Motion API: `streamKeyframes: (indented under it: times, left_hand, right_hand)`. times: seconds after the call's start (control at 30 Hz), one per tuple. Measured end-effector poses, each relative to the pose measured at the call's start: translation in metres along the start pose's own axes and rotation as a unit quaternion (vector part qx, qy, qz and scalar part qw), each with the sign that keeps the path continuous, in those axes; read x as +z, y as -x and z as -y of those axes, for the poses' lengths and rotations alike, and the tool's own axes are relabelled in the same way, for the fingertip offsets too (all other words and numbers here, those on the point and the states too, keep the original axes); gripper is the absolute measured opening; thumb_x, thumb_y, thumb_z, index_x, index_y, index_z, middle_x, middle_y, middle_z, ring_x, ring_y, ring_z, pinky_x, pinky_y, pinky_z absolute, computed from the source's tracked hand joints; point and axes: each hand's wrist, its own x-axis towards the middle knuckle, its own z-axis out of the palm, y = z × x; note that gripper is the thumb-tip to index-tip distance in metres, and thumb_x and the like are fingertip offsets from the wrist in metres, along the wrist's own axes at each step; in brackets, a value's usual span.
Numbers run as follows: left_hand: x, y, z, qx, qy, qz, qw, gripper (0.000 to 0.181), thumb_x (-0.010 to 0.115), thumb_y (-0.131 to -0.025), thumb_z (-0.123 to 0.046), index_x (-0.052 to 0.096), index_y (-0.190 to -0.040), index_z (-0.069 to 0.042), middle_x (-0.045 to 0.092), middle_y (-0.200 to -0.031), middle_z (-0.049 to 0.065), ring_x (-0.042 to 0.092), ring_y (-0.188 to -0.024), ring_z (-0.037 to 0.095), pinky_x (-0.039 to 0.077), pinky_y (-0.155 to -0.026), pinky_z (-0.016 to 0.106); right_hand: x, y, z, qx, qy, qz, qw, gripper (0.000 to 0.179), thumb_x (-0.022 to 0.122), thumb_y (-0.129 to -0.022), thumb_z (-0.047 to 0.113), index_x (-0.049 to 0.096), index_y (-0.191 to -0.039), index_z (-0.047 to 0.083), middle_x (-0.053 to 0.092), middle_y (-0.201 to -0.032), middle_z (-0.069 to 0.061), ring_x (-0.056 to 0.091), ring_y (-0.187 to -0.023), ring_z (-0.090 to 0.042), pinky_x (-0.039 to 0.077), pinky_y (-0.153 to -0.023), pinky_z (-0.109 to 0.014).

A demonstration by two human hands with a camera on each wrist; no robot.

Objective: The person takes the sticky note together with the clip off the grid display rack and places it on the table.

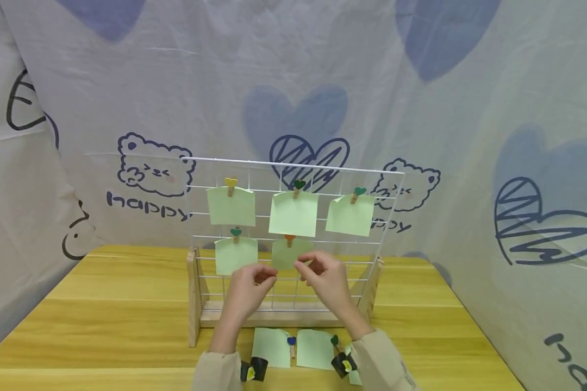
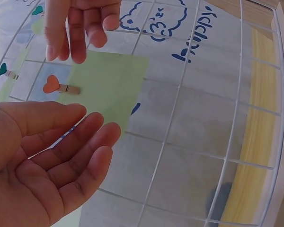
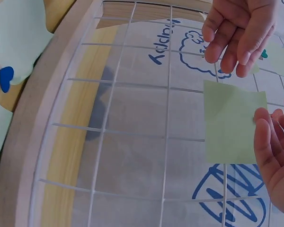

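The left grip (image 1: 249, 285) and the right grip (image 1: 326, 276) were near a green note (image 1: 285, 256).
In the head view, this note hung by an orange heart clip (image 1: 289, 238) on the wire grid (image 1: 342, 168). In the left wrist view, the left grip was relaxed, its fingers softly bent. In the right wrist view, the right grip was also loose.

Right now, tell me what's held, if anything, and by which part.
Nothing is held: the left hand and right hand are both empty near the green note with the orange heart clip.
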Motion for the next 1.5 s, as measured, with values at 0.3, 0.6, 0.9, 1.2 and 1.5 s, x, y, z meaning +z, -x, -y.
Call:
streamKeyframes:
  times: [0.3,0.6,0.9,1.2,1.5]
  left_hand:
    - [-0.005,-0.004,-0.003,-0.013,0.006,-0.031,0.9994,0.009,0.06,-0.082,-0.002,0.066,-0.089,0.0,0.064,-0.082,0.006,0.059,-0.074,0.018,0.05,-0.067,0.032]
    - [-0.008,-0.008,-0.008,-0.011,0.004,-0.047,0.9988,0.01,0.061,-0.082,-0.002,0.065,-0.09,0.0,0.064,-0.083,0.007,0.059,-0.075,0.019,0.049,-0.068,0.033]
    - [-0.009,-0.01,-0.01,-0.02,0.013,-0.04,0.9989,0.014,0.059,-0.082,-0.002,0.065,-0.095,0.001,0.064,-0.092,0.011,0.061,-0.08,0.022,0.05,-0.069,0.034]
    - [-0.004,-0.014,-0.011,-0.014,0.015,-0.053,0.9984,0.014,0.06,-0.081,-0.001,0.065,-0.094,0.001,0.064,-0.094,0.013,0.06,-0.086,0.024,0.05,-0.072,0.034]
    - [0.002,-0.018,-0.013,0.005,0.022,-0.067,0.9975,0.012,0.06,-0.08,0.001,0.066,-0.091,0.001,0.062,-0.102,0.015,0.06,-0.09,0.027,0.051,-0.07,0.034]
  right_hand:
    - [0.006,-0.009,-0.007,-0.1,0.009,-0.052,0.9936,0.011,0.063,-0.075,-0.012,0.06,-0.085,-0.014,0.059,-0.076,-0.02,0.054,-0.05,-0.028,0.046,-0.042,-0.025]
    - [0.012,-0.013,-0.009,-0.155,0.014,-0.075,0.9851,0.018,0.063,-0.071,-0.017,0.059,-0.088,-0.015,0.058,-0.082,-0.025,0.054,-0.049,-0.025,0.047,-0.042,-0.028]
    - [0.015,-0.018,-0.011,-0.192,0.03,-0.092,0.9766,0.021,0.062,-0.068,-0.021,0.059,-0.089,-0.016,0.057,-0.075,-0.023,0.053,-0.044,-0.024,0.045,-0.039,-0.026]
    - [0.015,-0.022,-0.012,-0.193,0.024,-0.081,0.9775,0.019,0.06,-0.069,-0.022,0.059,-0.088,-0.016,0.059,-0.077,-0.026,0.055,-0.043,-0.027,0.047,-0.041,-0.023]
    - [0.018,-0.031,-0.033,-0.194,0.024,-0.08,0.9774,0.018,0.061,-0.071,-0.02,0.062,-0.088,-0.012,0.062,-0.075,-0.023,0.054,-0.039,-0.021,0.043,-0.039,-0.017]
